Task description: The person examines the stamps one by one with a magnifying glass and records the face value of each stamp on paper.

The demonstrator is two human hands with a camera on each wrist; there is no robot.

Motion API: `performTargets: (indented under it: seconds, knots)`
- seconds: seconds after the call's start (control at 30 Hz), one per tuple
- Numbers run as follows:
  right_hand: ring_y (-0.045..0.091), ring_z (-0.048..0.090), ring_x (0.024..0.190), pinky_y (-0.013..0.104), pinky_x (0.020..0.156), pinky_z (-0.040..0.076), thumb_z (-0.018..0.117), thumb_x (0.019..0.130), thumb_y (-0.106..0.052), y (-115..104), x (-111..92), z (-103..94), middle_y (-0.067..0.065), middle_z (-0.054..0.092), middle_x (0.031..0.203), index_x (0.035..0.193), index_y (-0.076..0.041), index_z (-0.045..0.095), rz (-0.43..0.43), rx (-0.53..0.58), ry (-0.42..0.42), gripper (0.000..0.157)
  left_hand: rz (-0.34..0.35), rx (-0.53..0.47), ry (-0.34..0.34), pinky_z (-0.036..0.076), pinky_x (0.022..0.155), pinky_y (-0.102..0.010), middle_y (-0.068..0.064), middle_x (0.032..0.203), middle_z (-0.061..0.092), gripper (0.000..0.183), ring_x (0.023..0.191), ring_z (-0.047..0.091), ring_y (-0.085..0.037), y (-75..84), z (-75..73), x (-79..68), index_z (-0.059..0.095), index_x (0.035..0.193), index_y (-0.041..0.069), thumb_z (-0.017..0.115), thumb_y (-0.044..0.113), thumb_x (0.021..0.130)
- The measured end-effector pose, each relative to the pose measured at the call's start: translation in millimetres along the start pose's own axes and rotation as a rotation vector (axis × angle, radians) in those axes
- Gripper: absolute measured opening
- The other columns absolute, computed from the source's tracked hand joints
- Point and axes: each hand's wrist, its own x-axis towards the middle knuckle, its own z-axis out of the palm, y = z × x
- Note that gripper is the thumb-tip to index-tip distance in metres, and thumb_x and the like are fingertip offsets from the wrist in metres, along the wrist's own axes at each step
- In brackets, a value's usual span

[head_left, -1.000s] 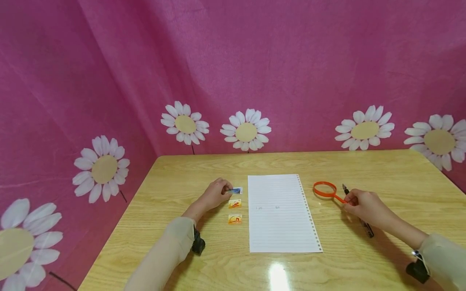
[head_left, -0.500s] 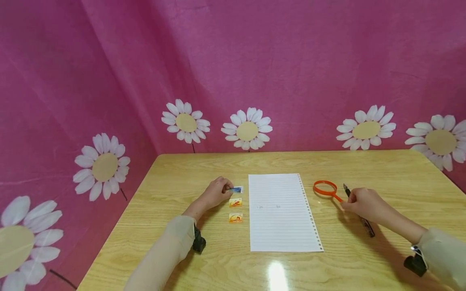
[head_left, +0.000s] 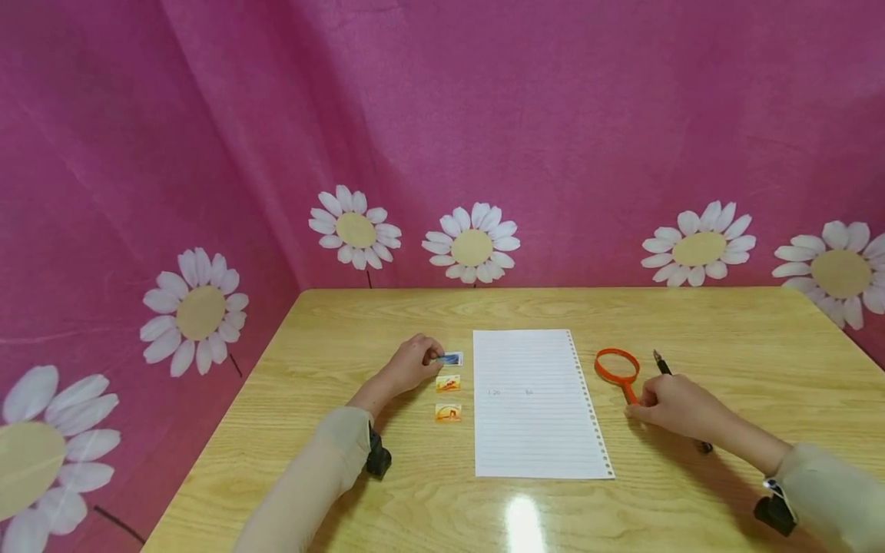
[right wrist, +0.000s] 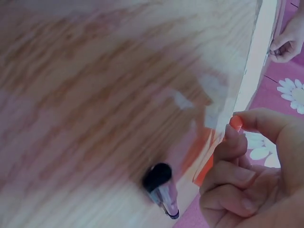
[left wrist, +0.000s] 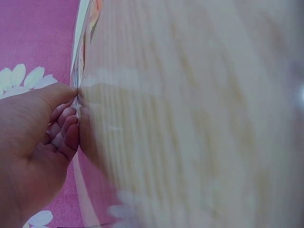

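My left hand [head_left: 413,363] holds the left edge of a small blue stamp [head_left: 453,359] with thumb and curled fingers, low at the tabletop. Below that stamp, two yellow-and-red stamps [head_left: 448,383] lie in a column. On the right, my right hand [head_left: 681,402] pinches the handle of an orange magnifying glass [head_left: 628,392] near its end. Its round frame points away from me, left of the hand. In the right wrist view the orange handle tip [right wrist: 236,123] shows between thumb and forefinger. A dark fountain pen [head_left: 661,362] lies partly hidden under the right hand.
A lined, punched sheet of paper [head_left: 539,438] with faint pencilled figures lies between the hands. The wooden table [head_left: 387,499] meets a pink flowered cloth [head_left: 581,153] at its back edge. The pen's end [right wrist: 158,176] is close in the right wrist view.
My right hand has shifted left and slightly nearer me, swinging the magnifying glass's handle to point more straight toward me. The left hand stays at the blue stamp.
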Motion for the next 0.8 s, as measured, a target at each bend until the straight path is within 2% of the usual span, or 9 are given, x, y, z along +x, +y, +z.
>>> performTargets:
  seconds: [0.23,0.5,0.6,0.7,0.8]
  knots:
    - [0.004,0.033,0.05,0.02,0.05,0.025,0.072,0.086,-0.03,-0.4,-0.6,5.1,-0.01,0.037,0.055,0.063,-0.015,0.052,-0.001,-0.019,-0.026,0.034,-0.014,-0.002,-0.001,0.041,0.077,-0.026,-0.007,0.094,0.055,0.009,0.083,0.048,-0.014,0.6,-0.8,0.9,0.064,0.1,0.005,0.066,0.01,0.093]
    - [0.001,0.03,0.05,0.019,0.051,0.023,0.072,0.085,-0.03,-1.3,-1.2,8.7,-0.011,0.034,0.055,0.06,-0.019,0.048,-0.039,-0.052,0.015,0.037,0.001,0.004,-0.011,0.041,0.076,-0.026,-0.008,0.095,0.055,0.01,0.084,0.047,-0.014,-0.3,-0.8,-0.8,0.063,0.101,0.004,0.065,0.009,0.093]
    - [0.002,0.031,0.05,0.02,0.05,0.024,0.071,0.087,-0.031,-1.7,-1.9,8.1,-0.011,0.038,0.055,0.063,-0.018,0.051,-0.038,-0.043,0.017,0.034,0.014,0.001,-0.019,0.041,0.076,-0.026,-0.008,0.096,0.055,0.01,0.083,0.047,-0.014,0.1,-1.5,-2.0,0.063,0.102,0.004,0.065,0.01,0.093]
    - [0.001,0.032,0.049,0.019,0.049,0.027,0.07,0.088,-0.03,-0.9,-2.6,5.7,-0.01,0.044,0.056,0.068,-0.017,0.054,-0.033,-0.014,0.046,0.03,0.03,-0.003,-0.025,0.042,0.076,-0.027,-0.009,0.096,0.055,0.011,0.083,0.048,-0.015,0.7,-2.2,-2.9,0.062,0.103,0.004,0.064,0.009,0.094]
    - [-0.002,0.031,0.051,0.019,0.048,0.029,0.071,0.089,-0.021,2.9,-4.3,4.3,-0.01,0.045,0.058,0.072,-0.015,0.054,-0.103,0.04,0.123,0.024,0.032,-0.007,-0.024,0.043,0.077,-0.026,-0.009,0.097,0.055,0.012,0.084,0.049,-0.015,1.7,-3.1,-4.0,0.062,0.104,0.004,0.064,0.01,0.094]
